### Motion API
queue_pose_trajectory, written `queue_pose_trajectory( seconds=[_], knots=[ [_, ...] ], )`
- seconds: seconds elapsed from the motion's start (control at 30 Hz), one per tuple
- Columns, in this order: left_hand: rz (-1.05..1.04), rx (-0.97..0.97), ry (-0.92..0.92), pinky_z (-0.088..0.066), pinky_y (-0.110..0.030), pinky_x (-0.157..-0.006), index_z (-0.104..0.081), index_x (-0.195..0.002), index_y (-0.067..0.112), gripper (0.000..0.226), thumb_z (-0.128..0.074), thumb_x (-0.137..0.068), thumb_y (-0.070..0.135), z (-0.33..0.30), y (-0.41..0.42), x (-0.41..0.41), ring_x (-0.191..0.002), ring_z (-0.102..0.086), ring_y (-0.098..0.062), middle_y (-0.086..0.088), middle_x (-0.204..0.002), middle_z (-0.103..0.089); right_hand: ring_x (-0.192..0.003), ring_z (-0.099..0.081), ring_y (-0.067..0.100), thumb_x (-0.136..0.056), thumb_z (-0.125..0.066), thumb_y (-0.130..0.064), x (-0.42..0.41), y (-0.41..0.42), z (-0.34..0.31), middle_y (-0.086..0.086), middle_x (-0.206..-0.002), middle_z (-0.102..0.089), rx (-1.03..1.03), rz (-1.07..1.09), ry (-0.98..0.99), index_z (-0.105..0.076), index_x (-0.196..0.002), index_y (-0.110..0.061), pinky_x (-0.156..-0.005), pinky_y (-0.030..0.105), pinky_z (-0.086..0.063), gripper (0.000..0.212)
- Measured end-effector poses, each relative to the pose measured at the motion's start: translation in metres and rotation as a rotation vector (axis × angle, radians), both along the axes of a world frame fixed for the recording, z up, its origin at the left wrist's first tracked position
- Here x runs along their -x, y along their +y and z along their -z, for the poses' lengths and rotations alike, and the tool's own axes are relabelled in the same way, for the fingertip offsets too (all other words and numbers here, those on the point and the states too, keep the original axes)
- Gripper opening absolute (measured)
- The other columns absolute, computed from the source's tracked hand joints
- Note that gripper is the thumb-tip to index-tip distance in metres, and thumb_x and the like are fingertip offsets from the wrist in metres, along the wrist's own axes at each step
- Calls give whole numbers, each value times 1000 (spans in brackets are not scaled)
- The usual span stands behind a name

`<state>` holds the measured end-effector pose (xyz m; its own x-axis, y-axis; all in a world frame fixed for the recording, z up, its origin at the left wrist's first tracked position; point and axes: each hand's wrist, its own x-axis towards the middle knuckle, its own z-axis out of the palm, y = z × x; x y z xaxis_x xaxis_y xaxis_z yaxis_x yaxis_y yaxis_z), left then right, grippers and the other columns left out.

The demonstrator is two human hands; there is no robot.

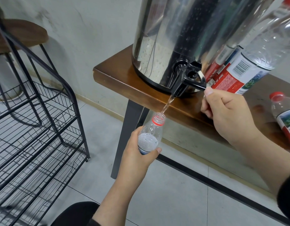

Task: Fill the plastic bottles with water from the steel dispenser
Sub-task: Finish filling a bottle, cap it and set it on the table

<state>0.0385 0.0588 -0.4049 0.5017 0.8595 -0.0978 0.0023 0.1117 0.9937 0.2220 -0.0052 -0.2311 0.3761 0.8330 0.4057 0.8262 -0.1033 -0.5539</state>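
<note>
A large steel dispenser [181,35] stands on a wooden table [118,79] near its left end. Its black tap [188,80] overhangs the table edge, and a thin stream of water [167,106] falls from the spout. My left hand [139,154] grips a small clear plastic bottle [151,132] below the table edge, its uncapped mouth under the stream. The water level inside sits near the bottle's shoulder. My right hand [226,111] has its fingers curled, the thumb tip pressing the tap's lever.
Right of the dispenser a big clear bottle [255,62] with a red and white label rests at a slant. A small capped bottle [284,115] stands at the right edge. A black wire rack [34,128] and a wooden stool [21,35] stand at left on the tiled floor.
</note>
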Motion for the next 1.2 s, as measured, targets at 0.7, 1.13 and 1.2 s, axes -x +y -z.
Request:
queue_pose_trajectory(
  seconds=[0.7, 1.13, 1.2],
  knots=[
    [7, 0, -17, -61, -41, -83, -46, -133, 51, 72, -87, -77, 32, 0, 0, 0, -107, -63, -18, 17, -121, -60, -60, -47, 23, -101, -38, -43, 3, 1, 1, 6, -58, -52, -9, 4, 32, -51, -62, -10, -62, 34, -39, 53],
    [6, 4, -28, -58, -30, -75, -47, -132, 51, 70, -87, -79, 28, 0, -1, 0, -105, -63, -18, 16, -119, -61, -60, -48, 23, -107, -40, -35, 2, 1, 1, 7, -60, -52, -7, 9, 19, -51, -63, -9, -62, 35, -40, 52],
    [6, 9, -31, -58, -29, -74, -47, -131, 52, 70, -87, -79, 28, 0, -1, 1, -103, -63, -17, 17, -117, -62, -60, -47, 23, -107, -40, -34, 2, 1, 1, 6, -60, -52, -8, 10, 15, -51, -63, -8, -61, 35, -40, 52]
  ],
)
